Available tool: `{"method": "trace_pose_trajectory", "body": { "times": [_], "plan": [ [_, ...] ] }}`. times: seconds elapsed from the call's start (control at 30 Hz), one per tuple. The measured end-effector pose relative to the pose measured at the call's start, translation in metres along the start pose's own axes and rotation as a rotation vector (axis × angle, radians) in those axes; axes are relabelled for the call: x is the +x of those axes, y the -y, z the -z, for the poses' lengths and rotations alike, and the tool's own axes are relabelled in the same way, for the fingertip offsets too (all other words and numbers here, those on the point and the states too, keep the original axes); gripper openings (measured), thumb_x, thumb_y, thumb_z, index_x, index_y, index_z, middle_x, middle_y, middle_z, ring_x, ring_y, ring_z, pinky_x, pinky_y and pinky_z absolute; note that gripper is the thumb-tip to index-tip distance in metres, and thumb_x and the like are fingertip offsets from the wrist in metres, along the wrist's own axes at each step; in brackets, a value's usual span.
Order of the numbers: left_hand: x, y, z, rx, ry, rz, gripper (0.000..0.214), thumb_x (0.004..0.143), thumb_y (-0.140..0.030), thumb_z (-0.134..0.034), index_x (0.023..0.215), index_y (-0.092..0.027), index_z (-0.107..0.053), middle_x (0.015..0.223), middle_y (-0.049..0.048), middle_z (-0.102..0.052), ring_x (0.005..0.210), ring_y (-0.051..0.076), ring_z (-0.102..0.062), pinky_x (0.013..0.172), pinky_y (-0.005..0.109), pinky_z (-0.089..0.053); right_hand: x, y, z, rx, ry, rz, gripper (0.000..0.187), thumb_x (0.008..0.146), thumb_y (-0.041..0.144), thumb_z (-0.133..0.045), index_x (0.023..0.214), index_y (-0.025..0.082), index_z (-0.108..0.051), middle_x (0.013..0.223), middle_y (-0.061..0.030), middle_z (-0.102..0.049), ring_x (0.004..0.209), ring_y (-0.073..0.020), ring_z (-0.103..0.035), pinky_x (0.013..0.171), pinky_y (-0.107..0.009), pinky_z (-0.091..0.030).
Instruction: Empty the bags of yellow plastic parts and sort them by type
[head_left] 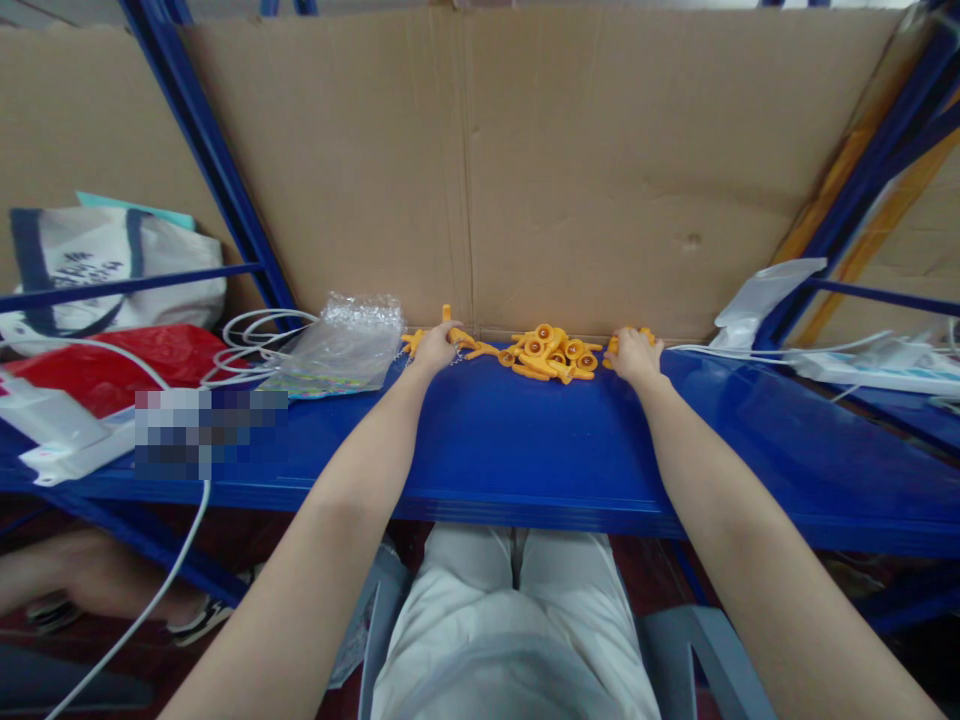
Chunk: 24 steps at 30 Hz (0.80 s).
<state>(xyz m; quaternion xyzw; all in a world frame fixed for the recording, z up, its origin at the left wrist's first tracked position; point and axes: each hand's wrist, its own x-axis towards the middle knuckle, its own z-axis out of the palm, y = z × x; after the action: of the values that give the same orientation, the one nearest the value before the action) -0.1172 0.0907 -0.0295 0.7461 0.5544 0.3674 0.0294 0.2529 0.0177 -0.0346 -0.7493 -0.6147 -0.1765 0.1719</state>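
Note:
A loose pile of small yellow plastic pieces (555, 352), several with round cup-shaped ends, lies at the back of the blue shelf (525, 440). To the left of the pile, my left hand (435, 348) is closed over more yellow pieces. One yellow piece (446, 313) pokes up above its fingers, and thin chain-like bits show beside the hand. At the pile's right end, my right hand (636, 354) curls its fingers round other yellow pieces, which are partly hidden beneath it.
Cardboard (585, 170) walls off the shelf's back. Left of my hands are a clear plastic bag (349, 345), looped white cables (251, 335), a red bag (142, 360) and a white power adapter (60, 425). A white power strip (877, 372) lies right. Another person's leg (112, 580) shows below left.

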Motion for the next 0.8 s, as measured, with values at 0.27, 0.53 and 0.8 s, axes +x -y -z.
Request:
{"method": "trace_pose_trajectory", "body": {
  "times": [0.27,0.53,0.8],
  "plan": [
    [0.002,-0.004,-0.016,-0.036,0.13,-0.083,0.06,0.079,-0.004,-0.043,0.133,-0.016,-0.066,0.128,0.0078,-0.072,0.12,0.022,-0.066,0.109,0.035,-0.048,-0.008,0.007,0.009,-0.026,0.046,0.007,0.048,0.084,0.026,-0.049,0.13,0.011,-0.057,0.135,-0.0229,-0.058,0.127,-0.0363,-0.05,0.104,-0.058,-0.034],
    [-0.012,-0.022,-0.024,0.263,0.306,-0.139,0.055,0.096,-0.028,-0.044,0.15,-0.015,-0.048,0.15,0.0123,-0.055,0.14,0.025,-0.05,0.119,0.036,-0.035,-0.01,0.009,0.012,-0.019,0.075,-0.002,0.047,0.086,0.024,-0.045,0.13,0.012,-0.057,0.135,-0.0229,-0.058,0.129,-0.0369,-0.049,0.104,-0.06,-0.034],
    [-0.026,-0.033,-0.008,0.44,0.206,-0.101,0.052,0.1,-0.037,-0.045,0.15,-0.023,-0.045,0.146,0.0167,-0.058,0.136,0.035,-0.052,0.112,0.054,-0.04,-0.008,0.007,0.008,0.008,0.066,-0.01,0.046,0.086,0.024,-0.045,0.13,0.012,-0.058,0.136,-0.0229,-0.058,0.129,-0.0372,-0.05,0.105,-0.061,-0.033]
  ]
}}
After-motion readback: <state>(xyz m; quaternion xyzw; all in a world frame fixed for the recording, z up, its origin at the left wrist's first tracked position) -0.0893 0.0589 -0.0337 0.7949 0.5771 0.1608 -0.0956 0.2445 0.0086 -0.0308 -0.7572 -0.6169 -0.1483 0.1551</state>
